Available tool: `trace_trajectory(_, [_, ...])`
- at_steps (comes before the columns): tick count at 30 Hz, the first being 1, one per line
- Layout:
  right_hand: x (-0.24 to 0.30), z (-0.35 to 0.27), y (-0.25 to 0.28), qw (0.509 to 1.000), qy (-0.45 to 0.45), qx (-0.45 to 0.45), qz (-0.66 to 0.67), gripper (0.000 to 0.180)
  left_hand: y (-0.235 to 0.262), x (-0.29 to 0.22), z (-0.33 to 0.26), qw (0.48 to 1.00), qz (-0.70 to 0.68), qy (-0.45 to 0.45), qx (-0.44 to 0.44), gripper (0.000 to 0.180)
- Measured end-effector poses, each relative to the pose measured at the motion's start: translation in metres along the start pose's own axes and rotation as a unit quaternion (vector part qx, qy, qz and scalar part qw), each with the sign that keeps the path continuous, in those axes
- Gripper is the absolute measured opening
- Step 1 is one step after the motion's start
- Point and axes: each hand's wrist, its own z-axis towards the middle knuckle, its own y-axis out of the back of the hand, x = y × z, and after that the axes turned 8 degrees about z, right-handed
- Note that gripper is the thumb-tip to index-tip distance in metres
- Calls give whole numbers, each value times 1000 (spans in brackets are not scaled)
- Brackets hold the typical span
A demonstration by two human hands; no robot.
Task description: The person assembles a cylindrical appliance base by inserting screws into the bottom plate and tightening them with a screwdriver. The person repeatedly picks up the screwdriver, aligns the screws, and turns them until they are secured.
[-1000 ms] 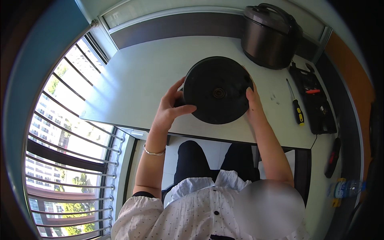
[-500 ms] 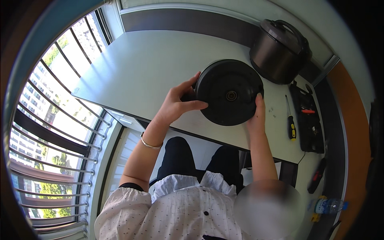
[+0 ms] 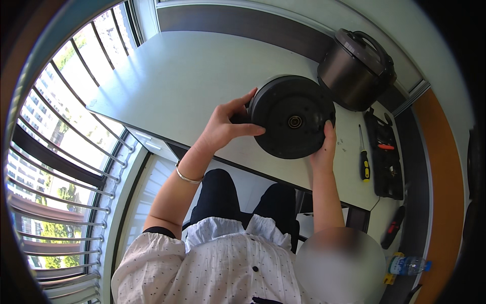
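Observation:
An electric kettle point(image 3: 291, 101) is held above the table with its black round underside facing up. A ringed metal socket sits in the middle of that underside, and a strip of paler wall shows along the far rim. Around the kettle's dark handle side, on the left, my left hand point(image 3: 225, 124) is closed, its thumb lying on the base's edge. My right hand point(image 3: 323, 149) supports the right rim, thumb on top and the other fingers hidden beneath. Only the kettle's bottom shows; its top is out of sight.
A dark brown electric cooker point(image 3: 349, 68) stands at the back right. Right of the kettle lie small loose bits point(image 3: 341, 144), a yellow-and-black screwdriver point(image 3: 364, 164) and a black tool case point(image 3: 387, 185). Nearer are a red-and-black tool point(image 3: 394, 227) and a plastic bottle point(image 3: 410, 265). A barred window is at left.
The kettle has tilted slightly, so more of its pale wall shows at the far rim. Both hands keep their hold. The whole view has shifted a little.

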Motion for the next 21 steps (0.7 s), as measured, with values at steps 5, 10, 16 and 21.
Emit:
trace_trajectory(5, [2, -2, 1, 999, 15, 14, -37, 61, -2, 2, 1, 1000, -8, -5, 1, 83])
trace_trajectory(10, [4, -6, -1, 1000, 4, 1, -18, 64, -1, 5, 3, 1000, -1, -8, -1, 83])
trace_trajectory(16, [8, -4, -5, 999, 0, 2, -43, 62, -1, 6, 3, 1000, 9, -5, -5, 84])
trace_trajectory(21, [6, -2, -4, 999, 16, -8, -43, 57, -2, 7, 4, 1000, 7, -13, -5, 84])
